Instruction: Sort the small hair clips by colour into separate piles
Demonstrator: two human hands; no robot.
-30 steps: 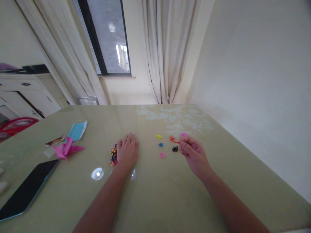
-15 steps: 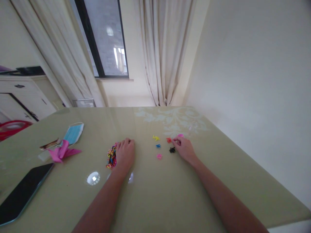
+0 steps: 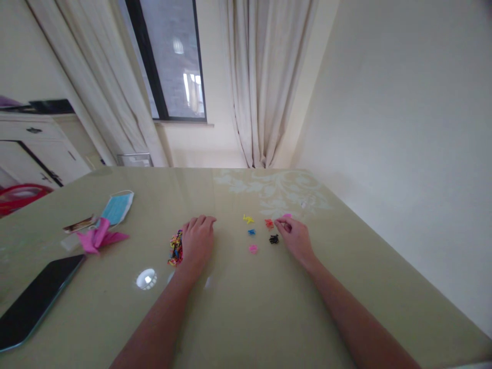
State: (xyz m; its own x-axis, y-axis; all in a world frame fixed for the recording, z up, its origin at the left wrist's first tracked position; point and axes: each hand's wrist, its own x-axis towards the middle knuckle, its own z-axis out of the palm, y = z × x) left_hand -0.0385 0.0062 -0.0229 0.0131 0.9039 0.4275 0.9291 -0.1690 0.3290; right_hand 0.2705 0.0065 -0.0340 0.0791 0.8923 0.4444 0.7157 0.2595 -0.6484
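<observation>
A mixed heap of small, many-coloured pieces [image 3: 176, 248], looking like little elastic bands, lies on the table. My left hand [image 3: 198, 241] rests palm down against its right side and covers part of it, fingers loosely stretched out. To the right are small single-colour piles: yellow [image 3: 248, 219], blue [image 3: 251, 232], pink [image 3: 253, 249], red [image 3: 268, 223] and black [image 3: 273, 239]. Thumb and forefinger of my right hand [image 3: 294, 236] are pinched together at the right edge of the red pile; whatever they hold is hidden. Behind those fingers another pink pile [image 3: 287, 216] partly shows.
On the left lie a pink folded-paper shape [image 3: 100, 237], a blue face mask [image 3: 117, 207] and a dark phone-like slab [image 3: 40, 297]. The glossy table [image 3: 246, 318] runs toward a wall on the right and a curtained window ahead.
My right hand has lowered a red piece from above the table to the red pile; that piece no longer shows in the fingers. My left hand stays beside the heap, its fingers shifting slightly.
</observation>
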